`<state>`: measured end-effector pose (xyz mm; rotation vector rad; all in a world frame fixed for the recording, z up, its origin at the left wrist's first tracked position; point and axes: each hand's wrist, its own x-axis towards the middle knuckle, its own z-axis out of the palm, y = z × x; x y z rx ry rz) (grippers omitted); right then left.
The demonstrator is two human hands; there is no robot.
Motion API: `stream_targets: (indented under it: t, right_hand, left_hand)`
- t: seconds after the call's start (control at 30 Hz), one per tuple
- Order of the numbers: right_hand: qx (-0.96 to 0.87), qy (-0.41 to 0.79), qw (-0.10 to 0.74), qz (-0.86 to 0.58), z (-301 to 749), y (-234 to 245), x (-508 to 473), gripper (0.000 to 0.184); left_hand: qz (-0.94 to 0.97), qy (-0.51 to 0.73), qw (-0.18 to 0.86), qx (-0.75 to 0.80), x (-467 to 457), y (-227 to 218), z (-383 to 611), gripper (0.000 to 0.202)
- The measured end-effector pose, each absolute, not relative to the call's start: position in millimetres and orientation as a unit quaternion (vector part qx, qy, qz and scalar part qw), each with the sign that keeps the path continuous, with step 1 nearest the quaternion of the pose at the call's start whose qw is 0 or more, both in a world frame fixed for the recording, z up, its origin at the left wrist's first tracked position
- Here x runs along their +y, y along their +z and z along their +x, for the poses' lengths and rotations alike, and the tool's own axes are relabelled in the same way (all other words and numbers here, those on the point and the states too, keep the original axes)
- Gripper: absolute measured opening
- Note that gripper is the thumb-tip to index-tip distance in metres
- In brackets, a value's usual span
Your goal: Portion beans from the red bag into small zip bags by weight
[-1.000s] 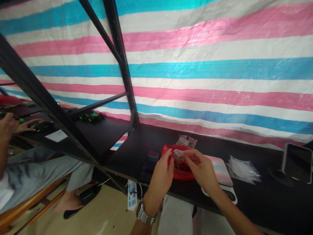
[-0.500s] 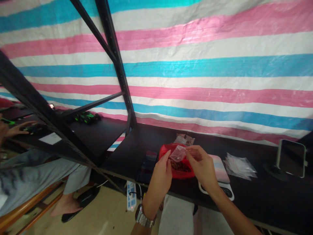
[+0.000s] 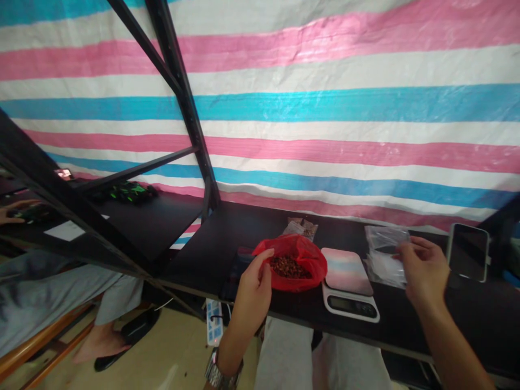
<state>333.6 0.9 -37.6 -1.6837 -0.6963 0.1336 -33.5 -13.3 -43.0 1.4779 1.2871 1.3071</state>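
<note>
Two hands work over the black bench [image 3: 227, 233]. Left hand [image 3: 254, 281] pinches the rim of the red bag [image 3: 303, 253] of brown pieces at the bag's 9 o'clock, fingers curled together. Right hand [image 3: 422, 268], at 3 o'clock of the scale [image 3: 349, 281], pinches a clear pouch [image 3: 385, 238] raised above the pouch stack [image 3: 382, 272].

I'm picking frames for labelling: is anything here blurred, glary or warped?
Head view: the right hand and the clear bag it pinches are motion-smeared. The left hand at the red bag is sharper. The striped tarp carries a soft sheen. The black shelf posts lean, from wide-angle distortion.
</note>
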Motion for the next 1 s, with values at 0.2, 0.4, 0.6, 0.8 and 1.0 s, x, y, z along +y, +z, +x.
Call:
stream_targets:
  t: [0.2, 0.4, 0.6, 0.8, 1.0]
  right_hand:
    - [-0.353, -0.012, 0.471, -0.809, 393.5, -58.8, -8.9, 0.05]
    - [-0.643, -0.004, 0.273, -0.716, 403.4, -94.9, -4.5, 0.033]
    - [-0.653, -0.007, 0.268, -0.708, 396.6, -101.1, -11.0, 0.033]
    - [-0.655, -0.007, 0.269, -0.706, 333.0, -59.0, 23.6, 0.038]
    - [-0.73, 0.088, 0.153, -0.66, 244.0, -36.4, 102.0, 0.022]
  left_hand:
    - [0.544, 0.552, 0.393, 0.494, -11.7, -46.5, -31.3, 0.029]
    - [0.564, 0.546, 0.387, 0.484, -13.6, -40.8, -24.6, 0.025]
    - [0.565, 0.554, 0.369, 0.488, -15.9, -41.7, -28.9, 0.027]
    - [0.553, 0.564, 0.357, 0.498, -19.2, -45.4, -28.6, 0.025]
    - [0.573, 0.549, 0.351, 0.497, -34.4, -42.5, -28.5, 0.026]
